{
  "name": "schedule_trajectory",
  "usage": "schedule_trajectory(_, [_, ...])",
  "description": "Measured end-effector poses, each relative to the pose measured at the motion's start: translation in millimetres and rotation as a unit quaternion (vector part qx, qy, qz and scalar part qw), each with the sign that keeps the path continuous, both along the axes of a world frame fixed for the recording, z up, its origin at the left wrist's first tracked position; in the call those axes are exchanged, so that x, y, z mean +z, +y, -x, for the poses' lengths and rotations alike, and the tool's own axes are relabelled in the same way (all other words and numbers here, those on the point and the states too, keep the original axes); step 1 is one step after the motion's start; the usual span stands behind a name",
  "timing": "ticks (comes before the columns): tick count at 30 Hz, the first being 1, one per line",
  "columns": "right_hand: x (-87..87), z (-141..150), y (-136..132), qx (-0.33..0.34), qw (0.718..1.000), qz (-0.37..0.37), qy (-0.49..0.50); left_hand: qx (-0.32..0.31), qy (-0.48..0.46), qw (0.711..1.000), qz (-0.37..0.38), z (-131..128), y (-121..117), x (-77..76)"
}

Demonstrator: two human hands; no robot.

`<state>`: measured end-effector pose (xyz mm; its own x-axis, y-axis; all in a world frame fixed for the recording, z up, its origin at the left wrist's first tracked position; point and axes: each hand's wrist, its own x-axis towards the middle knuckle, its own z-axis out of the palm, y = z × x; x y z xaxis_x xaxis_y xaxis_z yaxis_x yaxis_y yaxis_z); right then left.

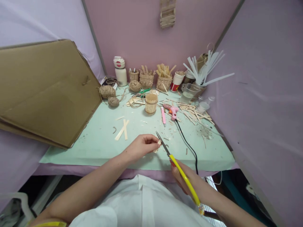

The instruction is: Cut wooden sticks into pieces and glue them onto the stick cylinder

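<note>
My left hand [141, 146] is closed in a pinch on a small piece of wooden stick [157, 145] over the near edge of the mint green mat [99, 142]. My right hand [187, 179] grips yellow-handled scissors [176, 164]. The scissor blades [162, 143] point up and left and meet the stick piece at my left fingertips. Two flat wooden sticks [122, 130] lie crossed on the mat to the left of my hands.
A large cardboard sheet [44, 91] leans at the left. A small stick-built cup [151, 103], a pink glue gun [172, 111] with its black cord, a pink cutter [163, 115], twine balls [107, 92], baskets of sticks [163, 78], cups and white strips [203, 71] crowd the back.
</note>
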<state>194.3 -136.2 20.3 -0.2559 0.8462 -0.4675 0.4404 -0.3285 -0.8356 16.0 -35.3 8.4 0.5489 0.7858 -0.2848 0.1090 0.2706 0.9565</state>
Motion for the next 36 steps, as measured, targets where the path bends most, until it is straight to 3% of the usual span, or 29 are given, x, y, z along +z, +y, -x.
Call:
schedule_trajectory(10, [-7.0,-7.3,1.7,0.026,0.999,0.024,0.026,-0.001,0.025,1.000,0.005,1.4,0.7,1.3])
schedule_trajectory(15, [-4.5,-6.6,-1.6,0.006,1.000,0.008,0.026,-0.018,0.029,0.999,0.012,5.2,2.9,-1.2])
schedule_trajectory(36, [3.4,-19.3,-2.8,0.041,0.999,0.007,0.010,-0.061,0.023,0.996,0.062,14.8,9.7,-2.4])
